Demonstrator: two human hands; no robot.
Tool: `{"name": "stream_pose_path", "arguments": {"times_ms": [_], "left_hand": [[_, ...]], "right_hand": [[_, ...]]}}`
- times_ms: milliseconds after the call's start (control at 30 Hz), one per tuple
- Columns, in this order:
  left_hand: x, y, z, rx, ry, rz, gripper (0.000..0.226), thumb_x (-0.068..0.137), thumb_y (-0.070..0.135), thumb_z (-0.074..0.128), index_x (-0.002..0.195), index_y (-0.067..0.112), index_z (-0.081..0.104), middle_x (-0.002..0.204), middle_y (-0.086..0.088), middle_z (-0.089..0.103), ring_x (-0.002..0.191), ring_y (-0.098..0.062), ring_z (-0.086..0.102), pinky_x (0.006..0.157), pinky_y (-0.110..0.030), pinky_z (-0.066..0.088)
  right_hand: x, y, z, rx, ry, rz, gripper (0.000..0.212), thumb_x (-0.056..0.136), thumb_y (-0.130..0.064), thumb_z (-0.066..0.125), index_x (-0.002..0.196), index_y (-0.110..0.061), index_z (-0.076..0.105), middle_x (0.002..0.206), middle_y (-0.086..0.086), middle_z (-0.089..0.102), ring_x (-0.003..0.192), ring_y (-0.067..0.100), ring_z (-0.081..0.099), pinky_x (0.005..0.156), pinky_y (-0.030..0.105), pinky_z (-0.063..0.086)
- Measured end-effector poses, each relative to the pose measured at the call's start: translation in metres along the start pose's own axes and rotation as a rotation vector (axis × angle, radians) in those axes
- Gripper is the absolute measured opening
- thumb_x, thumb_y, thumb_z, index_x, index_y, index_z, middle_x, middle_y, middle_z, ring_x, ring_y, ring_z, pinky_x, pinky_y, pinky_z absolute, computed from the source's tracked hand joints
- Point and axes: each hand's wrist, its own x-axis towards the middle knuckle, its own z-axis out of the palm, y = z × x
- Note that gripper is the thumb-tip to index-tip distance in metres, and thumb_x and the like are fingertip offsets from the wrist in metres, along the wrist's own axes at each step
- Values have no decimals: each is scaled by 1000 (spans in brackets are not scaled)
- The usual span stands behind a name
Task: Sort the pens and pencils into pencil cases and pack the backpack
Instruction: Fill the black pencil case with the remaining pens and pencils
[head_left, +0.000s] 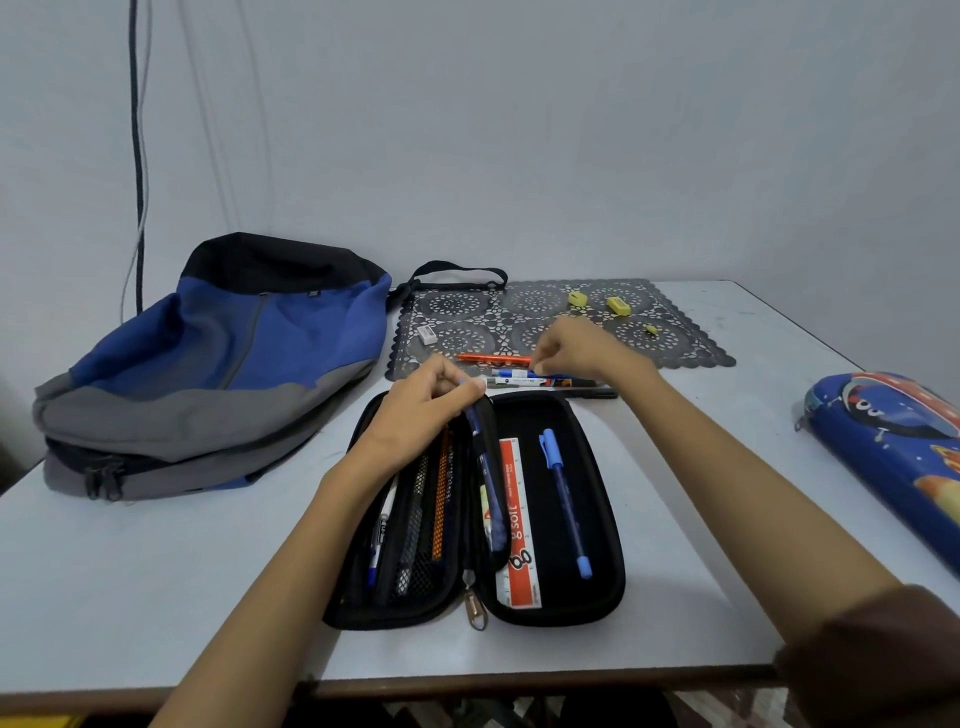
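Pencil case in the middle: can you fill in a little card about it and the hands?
black pencil case: open flat on table
right half: ruler, light blue pen
left hand: pinches dark blue pen over the case
right hand: fingers on loose pens behind case, grip unclear
backpack: lying at left
blue printed case: at right

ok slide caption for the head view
Left hand tucks a dark blue pen into the open black pencil case; right hand reaches the loose pens
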Motion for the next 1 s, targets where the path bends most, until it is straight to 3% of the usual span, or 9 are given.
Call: {"name": "stream_pose_path", "arguments": {"times_ms": [200, 400, 567, 700, 800, 867, 933, 1000], "left_hand": [[0, 1, 0, 30, 6, -6, 24, 90, 41, 64, 92, 16, 61, 85, 0, 73, 92, -21, 67, 96, -46, 48], [0, 0, -1, 34, 7, -6, 27, 86, 47, 64, 89, 20, 61, 88, -2, 72, 93, -23, 66, 96, -49, 48], [0, 0, 0, 37, 7, -8, 33, 79, 54, 62, 87, 23, 61, 87, 1, 73, 92, -23, 67, 95, -51, 48], [1, -1, 0, 48, 6, -9, 32, 79, 55, 62, 87, 24, 61, 87, 2, 72, 92, -21, 67, 95, -51, 48], [1, -1, 0, 55, 4, -3, 32, 79, 55, 61, 88, 23, 61, 88, 1, 72, 91, -21, 67, 94, -51, 48], [2, 0, 0, 59, 4, -4, 34, 79, 54, 61, 88, 22, 60, 88, 1, 72, 91, -21, 67, 94, -51, 48], [1, 1, 0, 64, 3, -4, 33, 79, 54, 60, 88, 22, 60, 88, 1, 72, 91, -21, 67, 94, -50, 48], [1, 1, 0, 59, 3, -4, 32, 79, 53, 60, 88, 23, 60, 88, 1, 72, 91, -21, 66, 94, -51, 48]], "right_hand": [[11, 3, 10, -70, 42, 19, 11, 86, -15, 71, 96, -14, 75, 97, 4, 73, 89, 18, 66, 88, 40, 54], [14, 2, 6, -110, 79, 43, 12, 88, -10, 58, 98, -8, 65, 96, 6, 67, 91, 23, 62, 74, 34, 48], [18, 10, 2, 208, 160, 43, 6, 98, -6, 39, 102, -10, 40, 88, 8, 50, 74, 20, 46, 64, 34, 39], [24, 15, 7, 112, 184, 34, 15, 90, -4, 53, 104, -1, 53, 81, 6, 47, 69, 18, 43, 58, 29, 35], [27, 10, 15, 39, 185, -25, 15, 86, -7, 61, 101, -6, 65, 73, 1, 50, 62, 15, 44, 52, 26, 33], [29, 4, 21, -8, 136, -56, 6, 88, -19, 65, 92, -15, 62, 75, -2, 52, 64, 15, 47, 53, 27, 32], [31, -1, 27, -62, 99, -78, 17, 90, -29, 65, 83, -19, 53, 78, -3, 49, 75, 20, 50, 57, 29, 32], [34, -5, 31, -120, 94, -94, 18, 90, -35, 63, 92, -19, 55, 93, 1, 50, 92, 23, 50, 70, 32, 39]]}}
